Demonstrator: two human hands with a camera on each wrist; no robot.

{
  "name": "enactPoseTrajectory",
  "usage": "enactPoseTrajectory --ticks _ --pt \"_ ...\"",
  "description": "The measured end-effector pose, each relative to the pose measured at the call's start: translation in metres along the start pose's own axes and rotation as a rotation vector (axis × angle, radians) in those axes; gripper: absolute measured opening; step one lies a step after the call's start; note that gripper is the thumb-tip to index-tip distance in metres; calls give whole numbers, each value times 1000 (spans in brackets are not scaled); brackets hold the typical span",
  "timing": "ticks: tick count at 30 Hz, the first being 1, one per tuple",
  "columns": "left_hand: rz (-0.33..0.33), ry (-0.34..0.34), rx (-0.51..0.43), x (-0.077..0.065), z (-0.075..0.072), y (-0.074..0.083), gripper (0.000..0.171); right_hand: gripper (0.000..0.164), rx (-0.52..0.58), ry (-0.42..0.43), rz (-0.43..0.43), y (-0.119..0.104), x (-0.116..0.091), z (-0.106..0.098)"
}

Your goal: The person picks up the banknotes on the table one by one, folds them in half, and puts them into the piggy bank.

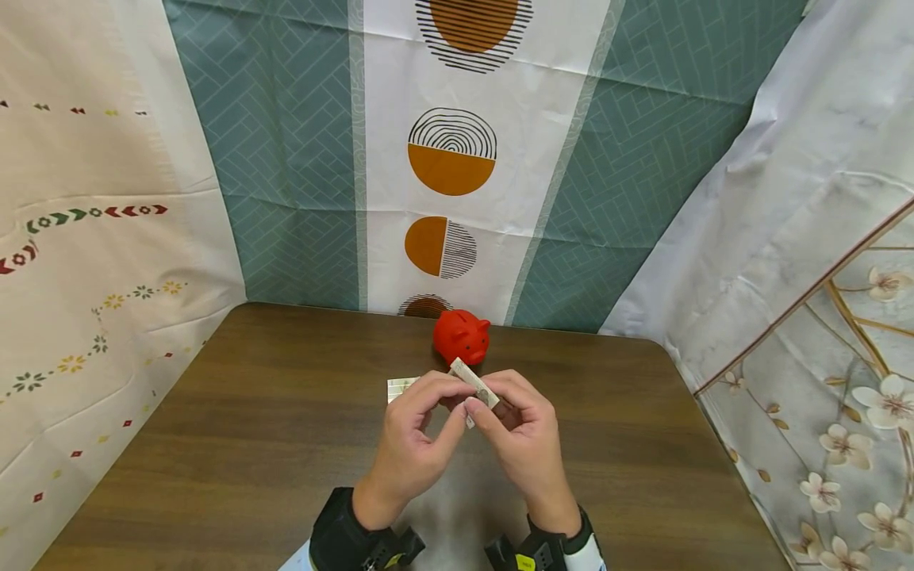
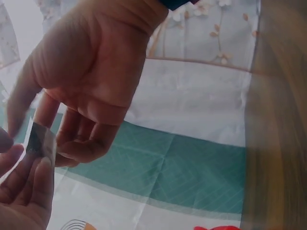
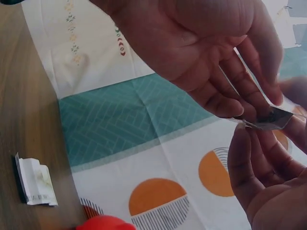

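Note:
A strip of printed cream paper, seemingly a folded banknote [image 1: 480, 384], is pinched between both hands above the middle of the table. My left hand [image 1: 416, 444] grips its near left side with thumb and fingers. From the other side my right hand [image 1: 527, 436] holds it, the two thumb tips nearly meeting. In the right wrist view the banknote [image 3: 275, 118] looks dark and creased between the fingertips. Just beyond the hands stands a red piggy bank [image 1: 461, 336], facing right. A second folded note [image 1: 398, 388] lies behind the left hand, partly covered by it; the right wrist view shows this note [image 3: 37, 183] whole.
The brown wooden table [image 1: 250, 444] reaches back to a hanging teal and white cloth [image 1: 293, 159]. Patterned cloths also hang at the left and right sides. Black straps with cameras circle both wrists.

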State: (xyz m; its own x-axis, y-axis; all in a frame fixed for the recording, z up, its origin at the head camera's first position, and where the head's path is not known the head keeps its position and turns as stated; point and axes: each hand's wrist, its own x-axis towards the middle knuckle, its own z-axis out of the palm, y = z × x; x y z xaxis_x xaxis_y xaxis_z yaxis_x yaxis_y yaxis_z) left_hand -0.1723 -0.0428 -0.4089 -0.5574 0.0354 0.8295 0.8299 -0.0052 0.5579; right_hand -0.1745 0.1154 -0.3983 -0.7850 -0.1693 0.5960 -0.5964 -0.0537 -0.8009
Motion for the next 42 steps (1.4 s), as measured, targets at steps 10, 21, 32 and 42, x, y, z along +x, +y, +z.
enactPoseTrajectory --ticks 10,21,32,42 --pt "-148 116 74 -1 -3 -3 38 9 -58 7 53 -2 1 -6" --pt "-299 8 -126 -2 -7 -4 13 11 -60 -1 24 -1 1 -6" --pt "-304 1 -132 -2 -5 -3 13 10 -67 22 34 2 0 -2" --pt "-284 -2 -121 0 -7 0 11 11 -22 8 2 5 0 -1"
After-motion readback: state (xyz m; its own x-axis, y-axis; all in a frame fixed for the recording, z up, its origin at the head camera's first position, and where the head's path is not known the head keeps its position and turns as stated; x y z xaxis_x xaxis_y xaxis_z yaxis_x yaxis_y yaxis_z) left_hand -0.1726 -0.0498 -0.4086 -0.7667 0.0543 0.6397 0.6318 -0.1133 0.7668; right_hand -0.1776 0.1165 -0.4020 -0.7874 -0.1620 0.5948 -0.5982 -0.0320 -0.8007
